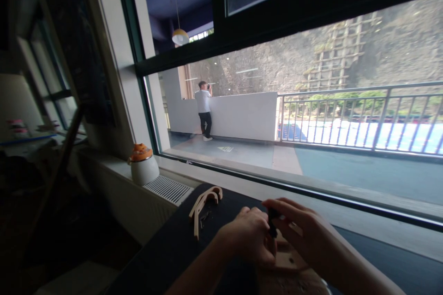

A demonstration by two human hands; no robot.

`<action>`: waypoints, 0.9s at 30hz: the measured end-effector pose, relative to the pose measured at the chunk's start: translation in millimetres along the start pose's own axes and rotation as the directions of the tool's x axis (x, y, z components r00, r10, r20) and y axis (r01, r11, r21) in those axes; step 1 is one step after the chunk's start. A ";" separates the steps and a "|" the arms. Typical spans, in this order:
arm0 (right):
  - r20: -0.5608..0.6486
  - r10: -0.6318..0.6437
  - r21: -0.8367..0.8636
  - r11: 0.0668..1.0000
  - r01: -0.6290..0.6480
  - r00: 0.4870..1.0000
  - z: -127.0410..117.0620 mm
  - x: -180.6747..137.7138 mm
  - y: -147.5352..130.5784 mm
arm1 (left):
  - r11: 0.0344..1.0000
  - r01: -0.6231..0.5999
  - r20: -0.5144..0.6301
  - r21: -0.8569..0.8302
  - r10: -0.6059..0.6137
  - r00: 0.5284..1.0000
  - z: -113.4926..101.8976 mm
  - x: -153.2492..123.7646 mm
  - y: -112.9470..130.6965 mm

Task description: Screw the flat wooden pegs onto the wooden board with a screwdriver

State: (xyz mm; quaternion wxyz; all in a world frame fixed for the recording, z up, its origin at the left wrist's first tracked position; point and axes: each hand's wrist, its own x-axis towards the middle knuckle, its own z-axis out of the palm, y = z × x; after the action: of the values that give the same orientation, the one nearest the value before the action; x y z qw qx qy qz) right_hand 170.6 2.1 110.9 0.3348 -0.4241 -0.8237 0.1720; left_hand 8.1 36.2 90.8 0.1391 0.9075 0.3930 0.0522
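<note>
My left hand [251, 235] is closed over the dark table [166, 249], its fingers curled beside a small black object [272, 221]. My right hand [301, 223] pinches that object between thumb and fingers; its exact kind is too dark to tell. Under both hands lies a light wooden piece [289, 258] with small dark holes. What the left fingers hold is mostly hidden. To the left of my hands rest curved, hook-shaped wooden pieces [207, 205], with several small dark bits [205, 219], perhaps screws, beside them.
A white pot with an orange top [143, 170] stands on the sill near a slotted vent [169, 189]. The window frame [238, 177] borders the table's far side. Outside, a person [204, 110] stands at a white wall [242, 115], and a metal railing [387, 117] runs to the right.
</note>
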 end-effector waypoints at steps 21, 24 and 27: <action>-0.042 0.060 -0.033 0.998 -0.061 0.997 4.2 -0.3 9.6 | 1.000 0.001 -0.013 -0.010 -0.001 1.000 16.5 10.4 -12.9; -0.044 0.056 -0.036 0.998 -0.058 0.997 5.6 -0.6 12.8 | 1.000 -0.007 -0.022 -0.009 0.007 1.000 15.9 8.5 -11.0; -0.047 0.055 -0.041 0.998 -0.057 0.997 5.6 -1.5 13.3 | 0.999 -0.035 -0.038 0.034 0.036 0.999 14.1 5.0 -8.2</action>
State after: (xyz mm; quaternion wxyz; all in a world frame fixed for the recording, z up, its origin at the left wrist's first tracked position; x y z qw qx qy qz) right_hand 175.1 8.6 98.8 0.3396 -0.4580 -0.8070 0.1540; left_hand 8.7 42.2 74.8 0.1153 0.9153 0.3803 0.0653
